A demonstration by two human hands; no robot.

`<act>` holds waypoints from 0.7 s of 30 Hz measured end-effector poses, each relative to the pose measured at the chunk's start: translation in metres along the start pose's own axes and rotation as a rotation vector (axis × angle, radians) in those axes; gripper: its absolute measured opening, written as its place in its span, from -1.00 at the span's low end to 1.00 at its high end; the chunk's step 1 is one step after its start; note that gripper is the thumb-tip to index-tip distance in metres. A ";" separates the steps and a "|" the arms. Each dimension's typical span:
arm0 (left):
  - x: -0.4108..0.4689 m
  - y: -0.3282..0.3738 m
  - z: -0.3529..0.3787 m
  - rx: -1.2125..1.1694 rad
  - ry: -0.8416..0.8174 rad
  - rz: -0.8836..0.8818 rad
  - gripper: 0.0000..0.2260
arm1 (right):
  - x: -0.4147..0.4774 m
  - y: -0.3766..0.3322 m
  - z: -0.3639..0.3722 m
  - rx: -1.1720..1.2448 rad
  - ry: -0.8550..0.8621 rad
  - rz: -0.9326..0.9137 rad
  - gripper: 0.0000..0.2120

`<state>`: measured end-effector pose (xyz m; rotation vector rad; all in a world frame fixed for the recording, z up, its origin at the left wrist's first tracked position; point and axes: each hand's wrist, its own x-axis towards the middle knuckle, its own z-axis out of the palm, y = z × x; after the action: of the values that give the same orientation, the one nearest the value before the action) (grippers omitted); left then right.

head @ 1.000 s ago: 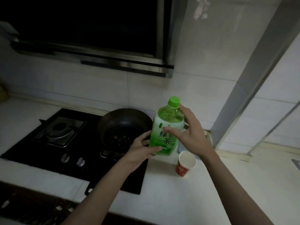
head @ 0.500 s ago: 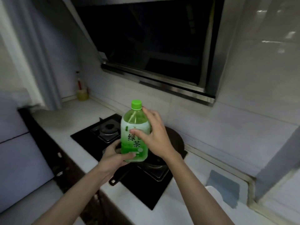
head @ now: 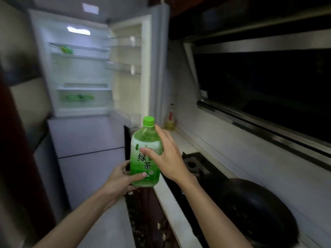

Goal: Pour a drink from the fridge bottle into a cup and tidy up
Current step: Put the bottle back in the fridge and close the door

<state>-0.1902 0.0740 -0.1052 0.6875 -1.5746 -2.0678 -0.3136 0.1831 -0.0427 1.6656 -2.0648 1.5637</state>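
Right of the open fridge (head: 84,68), whose green contents blur, your left hand (head: 119,182) grips the upright capped bottle (head: 146,140) low down, hiding its base; your right hand (head: 170,158) wraps fingers (head: 159,130) around its label. Farther right, the wok (head: 258,212) is cut off.

place: home kitchen | signs: open fridge (head: 86,68); gas hob (head: 193,165); black wok (head: 258,208); range hood (head: 259,86); tiled wall (head: 250,158)

Black wok (head: 258,208) sits on stove (head: 193,164), near end. Hood (head: 268,83) above stove. Oil bottle (head: 170,120) on desk (head: 168,203) beyond stove, against the wall.
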 end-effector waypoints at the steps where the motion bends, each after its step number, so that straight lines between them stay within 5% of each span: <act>1: 0.001 0.006 -0.015 -0.014 0.021 0.009 -0.54 | 0.011 -0.005 0.013 0.009 -0.011 -0.016 -0.27; 21: 0.114 0.148 -0.282 -0.067 0.178 0.082 -0.30 | 0.246 -0.080 0.239 0.077 -0.111 -0.125 -0.26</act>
<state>-0.0928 -0.2429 -0.0388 0.7472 -1.4061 -1.9334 -0.2335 -0.1498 0.0387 1.9089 -1.9294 1.5640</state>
